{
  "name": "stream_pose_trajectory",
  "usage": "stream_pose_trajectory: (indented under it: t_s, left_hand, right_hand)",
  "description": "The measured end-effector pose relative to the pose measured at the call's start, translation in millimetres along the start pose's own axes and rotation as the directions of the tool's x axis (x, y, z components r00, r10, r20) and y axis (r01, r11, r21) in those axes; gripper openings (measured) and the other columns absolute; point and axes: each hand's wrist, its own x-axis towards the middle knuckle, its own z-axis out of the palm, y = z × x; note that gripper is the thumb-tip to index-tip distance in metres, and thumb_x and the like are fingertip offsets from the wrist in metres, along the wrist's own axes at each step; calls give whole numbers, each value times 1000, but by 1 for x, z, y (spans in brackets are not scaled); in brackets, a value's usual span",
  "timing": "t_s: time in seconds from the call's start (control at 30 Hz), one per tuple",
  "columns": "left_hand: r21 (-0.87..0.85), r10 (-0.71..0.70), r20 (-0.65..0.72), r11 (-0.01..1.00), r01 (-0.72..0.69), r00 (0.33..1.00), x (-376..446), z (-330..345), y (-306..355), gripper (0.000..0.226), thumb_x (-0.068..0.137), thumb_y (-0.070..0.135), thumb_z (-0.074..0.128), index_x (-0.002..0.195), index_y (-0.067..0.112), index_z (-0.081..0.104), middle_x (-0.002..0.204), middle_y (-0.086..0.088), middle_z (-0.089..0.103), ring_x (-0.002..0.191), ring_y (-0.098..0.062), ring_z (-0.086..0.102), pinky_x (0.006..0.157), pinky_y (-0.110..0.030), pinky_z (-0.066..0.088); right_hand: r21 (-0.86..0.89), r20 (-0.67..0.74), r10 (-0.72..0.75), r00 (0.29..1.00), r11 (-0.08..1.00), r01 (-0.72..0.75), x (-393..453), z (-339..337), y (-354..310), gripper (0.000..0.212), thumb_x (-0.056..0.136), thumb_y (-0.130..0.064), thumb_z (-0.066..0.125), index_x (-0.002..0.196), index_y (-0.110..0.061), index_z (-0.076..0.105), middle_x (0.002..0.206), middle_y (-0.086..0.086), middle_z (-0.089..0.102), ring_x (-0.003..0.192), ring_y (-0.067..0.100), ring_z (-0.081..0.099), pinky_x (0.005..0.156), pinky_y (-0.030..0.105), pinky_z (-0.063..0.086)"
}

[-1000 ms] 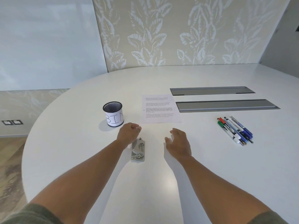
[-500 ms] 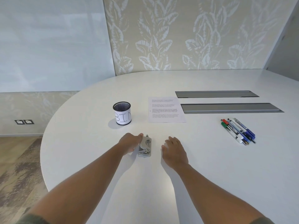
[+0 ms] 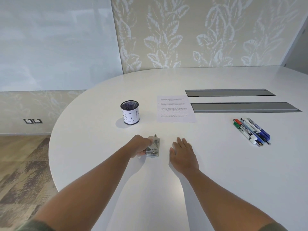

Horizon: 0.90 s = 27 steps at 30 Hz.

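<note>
A small silver metal hole punch (image 3: 154, 147) lies on the white table (image 3: 216, 172) in front of me. My left hand (image 3: 139, 145) grips it from its left side, fingers curled over its top and thumb at its near end. My right hand (image 3: 182, 153) lies flat on the table just to the right of the punch, fingers straight, holding nothing. A printed sheet of paper (image 3: 175, 108) lies beyond the hands. A black mesh cup (image 3: 130, 112) with a label reading BIN stands to the left of the sheet.
Several marker pens (image 3: 251, 130) lie in a bunch at the right. Two grey cable flaps (image 3: 245, 107) are set into the table behind them. The table's curved edge runs along the left, with patterned floor below.
My left hand has come down from beside the punch and closed on it. My right hand has flattened onto the table. The view has shifted slightly, so everything sits further right.
</note>
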Motion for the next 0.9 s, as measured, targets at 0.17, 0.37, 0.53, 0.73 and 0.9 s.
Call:
stream_pose_trajectory:
  t_s: [0.17, 0.37, 0.53, 0.73, 0.9]
  left_hand:
    - [-93, -15, 8, 996, 16, 1000, -7, -3, 2, 22, 93, 18, 59, 107, 1, 64, 93, -13, 73, 68, -17, 68, 51, -22, 53]
    - [-164, -22, -50, 986, 14, 998, -8, -18, -1, 16, 93, 15, 52, 104, 6, 61, 96, -12, 70, 73, -18, 65, 59, -26, 52]
    - [-155, -29, -148, 988, 6, 989, -6, -41, -8, 9, 92, 16, 52, 91, 11, 59, 95, -9, 68, 75, -18, 65, 56, -26, 51]
    - [-115, -40, -257, 993, 10, 966, -6, -72, -23, 11, 91, 19, 52, 85, 12, 59, 86, -3, 66, 71, -13, 63, 52, -23, 47]
    - [-77, -50, -323, 997, 26, 945, -5, -98, -38, 14, 90, 18, 53, 81, 10, 59, 82, -4, 64, 71, -15, 61, 56, -23, 46]
  right_hand:
    - [2, -18, 4, 1000, 1000, -4, -1, 0, -1, 43, 100, -33, 32, 136, -15, 49, 161, 4, 24, 150, 20, 12, 122, 34, 9]
    - [29, -24, 14, 1000, 1000, -13, -2, 0, -1, 42, 100, -33, 33, 134, -17, 50, 161, 2, 25, 150, 19, 13, 122, 33, 11]
    - [30, -7, 16, 1000, 999, -16, -2, 0, -1, 43, 100, -33, 31, 134, -17, 50, 162, 2, 23, 150, 18, 11, 122, 34, 10]
    - [26, 2, 21, 1000, 999, -21, -2, 1, -1, 43, 99, -33, 31, 133, -17, 51, 162, 2, 23, 150, 18, 12, 122, 34, 12]
    - [26, 4, 21, 1000, 999, -21, -2, 1, -1, 43, 99, -32, 30, 132, -16, 52, 161, 2, 24, 150, 18, 12, 122, 34, 11]
